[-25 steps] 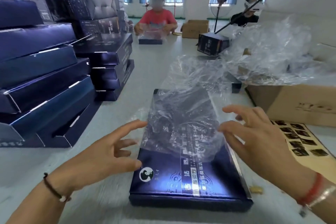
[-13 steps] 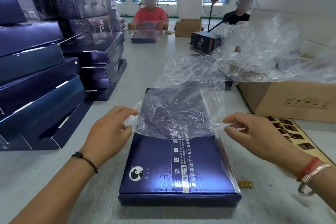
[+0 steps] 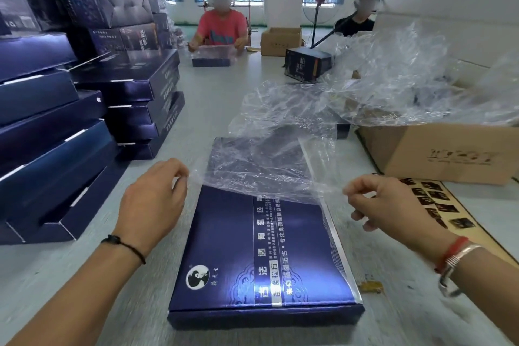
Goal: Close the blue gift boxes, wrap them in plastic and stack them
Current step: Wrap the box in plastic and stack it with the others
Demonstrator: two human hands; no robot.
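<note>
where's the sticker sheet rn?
Head view, right side: the sticker sheet lies flat on the table beyond the right hand, just in front of the cardboard box.

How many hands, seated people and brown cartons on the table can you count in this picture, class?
Hands pinching the plastic: 2, left and right
Seated people: 2, in red and in black
Brown cartons: 2, near and far
Total: 6
</note>
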